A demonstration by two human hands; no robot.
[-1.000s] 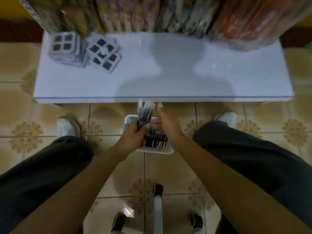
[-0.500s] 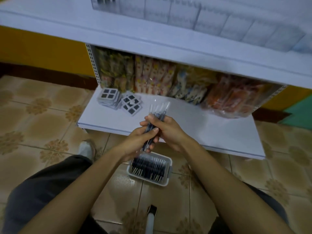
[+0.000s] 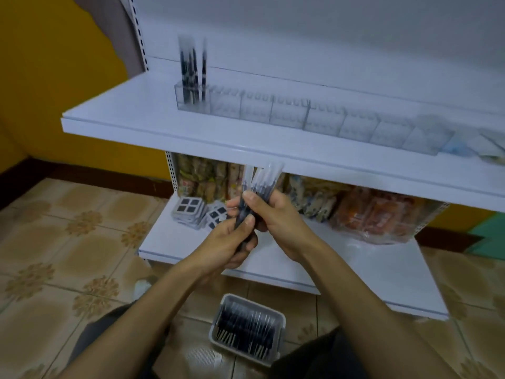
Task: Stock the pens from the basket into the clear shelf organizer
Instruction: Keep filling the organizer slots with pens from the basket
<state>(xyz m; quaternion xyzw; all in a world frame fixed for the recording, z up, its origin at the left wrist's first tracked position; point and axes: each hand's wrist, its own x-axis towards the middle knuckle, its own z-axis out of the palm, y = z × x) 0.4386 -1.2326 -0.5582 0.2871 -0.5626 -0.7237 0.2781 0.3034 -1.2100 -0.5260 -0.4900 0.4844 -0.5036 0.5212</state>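
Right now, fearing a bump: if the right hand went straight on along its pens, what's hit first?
Likely the upper shelf front lip, touched first by the held pens; depth unclear.

Motion-blurred pens (image 3: 192, 75) in organizer (image 3: 300, 116)

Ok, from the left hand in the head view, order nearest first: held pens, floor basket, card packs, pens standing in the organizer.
1. Held pens, in the grip of the left hand.
2. Card packs, lower shelf, to its left, and basket, on the floor below: too close to call.
3. Standing pens, upper shelf, leftmost compartment of the organizer.
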